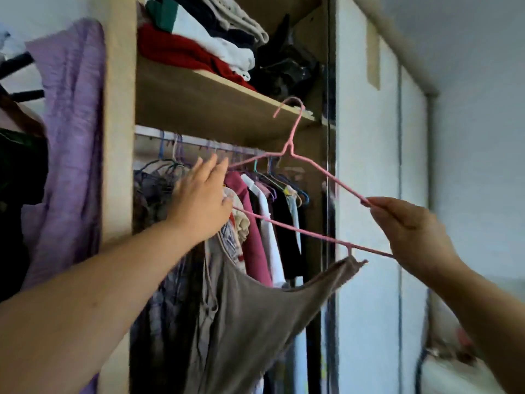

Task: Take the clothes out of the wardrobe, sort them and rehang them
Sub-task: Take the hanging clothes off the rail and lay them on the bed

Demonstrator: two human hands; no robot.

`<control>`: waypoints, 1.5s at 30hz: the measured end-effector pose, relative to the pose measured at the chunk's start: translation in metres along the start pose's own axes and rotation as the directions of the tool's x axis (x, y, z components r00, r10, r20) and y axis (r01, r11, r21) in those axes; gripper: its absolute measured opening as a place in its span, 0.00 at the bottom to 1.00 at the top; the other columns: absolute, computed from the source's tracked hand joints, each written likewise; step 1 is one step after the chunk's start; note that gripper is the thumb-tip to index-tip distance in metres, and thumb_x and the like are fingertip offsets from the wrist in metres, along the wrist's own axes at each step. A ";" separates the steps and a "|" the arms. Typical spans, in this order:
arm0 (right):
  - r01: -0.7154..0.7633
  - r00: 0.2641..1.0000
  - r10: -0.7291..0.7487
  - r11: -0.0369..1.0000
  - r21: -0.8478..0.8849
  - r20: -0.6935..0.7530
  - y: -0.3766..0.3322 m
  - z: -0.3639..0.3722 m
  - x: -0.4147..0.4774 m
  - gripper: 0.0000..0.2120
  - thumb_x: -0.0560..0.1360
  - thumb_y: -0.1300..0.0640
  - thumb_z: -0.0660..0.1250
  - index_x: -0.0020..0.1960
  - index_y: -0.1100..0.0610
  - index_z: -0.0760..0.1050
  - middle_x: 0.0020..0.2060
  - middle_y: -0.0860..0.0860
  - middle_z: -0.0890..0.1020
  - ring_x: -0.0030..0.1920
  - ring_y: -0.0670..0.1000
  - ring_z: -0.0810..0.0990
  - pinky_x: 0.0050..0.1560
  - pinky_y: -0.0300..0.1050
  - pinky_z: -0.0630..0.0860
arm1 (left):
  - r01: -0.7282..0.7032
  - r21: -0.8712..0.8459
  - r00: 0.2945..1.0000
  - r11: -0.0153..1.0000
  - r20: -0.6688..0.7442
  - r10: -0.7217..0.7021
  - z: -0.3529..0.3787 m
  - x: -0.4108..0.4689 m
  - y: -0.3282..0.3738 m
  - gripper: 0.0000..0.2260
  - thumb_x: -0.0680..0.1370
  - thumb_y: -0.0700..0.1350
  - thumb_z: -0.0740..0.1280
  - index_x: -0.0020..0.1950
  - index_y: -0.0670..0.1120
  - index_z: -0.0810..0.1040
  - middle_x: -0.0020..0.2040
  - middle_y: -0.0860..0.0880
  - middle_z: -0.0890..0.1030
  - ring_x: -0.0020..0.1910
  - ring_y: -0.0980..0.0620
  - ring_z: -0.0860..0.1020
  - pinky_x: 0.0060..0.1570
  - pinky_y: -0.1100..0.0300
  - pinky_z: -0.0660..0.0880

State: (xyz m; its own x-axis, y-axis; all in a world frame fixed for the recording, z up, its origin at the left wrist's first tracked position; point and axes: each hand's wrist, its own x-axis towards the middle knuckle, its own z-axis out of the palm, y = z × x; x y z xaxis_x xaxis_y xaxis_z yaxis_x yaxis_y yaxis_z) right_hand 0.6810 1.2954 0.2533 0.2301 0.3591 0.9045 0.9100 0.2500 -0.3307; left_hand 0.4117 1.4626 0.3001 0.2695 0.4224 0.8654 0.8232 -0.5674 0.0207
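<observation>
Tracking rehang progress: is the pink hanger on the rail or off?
Off: right hand pinches the pink hanger, hook clear of the rail.

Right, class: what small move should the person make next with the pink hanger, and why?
Probably level the hanger and lower its hook to the rail. The hook is free, up by the shelf, the right hand grips one end, the left hand covers the other, and the top hangs on it.

Folded clothes (199, 49) on shelf (216, 106) above rail (196, 143).
</observation>
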 end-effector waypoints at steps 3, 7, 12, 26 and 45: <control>-0.022 1.000 0.019 0.989 -0.146 -0.018 -0.006 -0.043 -0.033 0.08 0.77 0.58 0.64 0.51 0.51 0.82 0.28 0.39 0.79 0.35 0.35 0.76 0.35 0.23 0.67 | -0.029 -0.197 0.999 0.980 0.019 0.033 0.027 0.003 0.021 0.31 0.74 0.46 0.66 0.75 0.45 0.59 0.74 0.42 0.63 0.73 0.42 0.61 0.70 0.45 0.60; -0.097 0.995 0.088 0.950 -0.296 -0.043 -0.027 -0.085 -0.080 0.08 0.76 0.57 0.65 0.50 0.50 0.82 0.32 0.46 0.82 0.36 0.41 0.76 0.36 0.30 0.68 | -0.151 -0.397 0.983 0.905 0.031 0.178 0.060 -0.014 0.049 0.16 0.77 0.47 0.63 0.63 0.46 0.74 0.56 0.39 0.78 0.56 0.38 0.75 0.55 0.45 0.72; -0.248 0.969 0.204 0.822 -0.513 -0.142 -0.060 -0.120 -0.170 0.09 0.76 0.52 0.63 0.48 0.51 0.82 0.31 0.34 0.75 0.35 0.39 0.73 0.36 0.25 0.67 | -0.165 -0.660 0.934 0.733 0.134 0.330 0.095 -0.066 0.071 0.09 0.80 0.48 0.59 0.49 0.47 0.78 0.45 0.45 0.80 0.46 0.41 0.78 0.44 0.51 0.72; -0.885 0.384 0.679 0.077 -0.460 -0.625 -0.218 -0.204 -0.526 0.05 0.77 0.52 0.63 0.44 0.49 0.76 0.34 0.50 0.79 0.40 0.60 0.79 0.43 0.55 0.76 | -0.033 -0.967 0.430 0.253 0.215 0.877 0.040 -0.347 0.186 0.09 0.80 0.45 0.61 0.47 0.46 0.81 0.46 0.45 0.82 0.48 0.44 0.78 0.46 0.54 0.71; -0.935 -0.286 0.481 -0.331 0.131 -0.828 -0.416 -0.374 -0.824 0.09 0.78 0.54 0.62 0.41 0.49 0.76 0.32 0.51 0.79 0.30 0.52 0.74 0.32 0.43 0.69 | -0.143 -0.987 -0.101 0.074 0.089 0.991 -0.163 -0.679 0.437 0.10 0.82 0.47 0.56 0.48 0.53 0.76 0.41 0.51 0.76 0.38 0.50 0.71 0.38 0.58 0.70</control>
State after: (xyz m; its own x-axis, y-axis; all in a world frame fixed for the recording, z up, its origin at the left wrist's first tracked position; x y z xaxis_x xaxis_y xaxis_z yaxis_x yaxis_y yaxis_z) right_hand 0.2421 0.5590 -0.2542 0.6578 -0.7274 -0.1952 -0.5613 -0.3007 -0.7710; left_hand 0.5069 0.8124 -0.1972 0.8326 -0.5425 -0.1117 -0.4713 -0.7999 0.3715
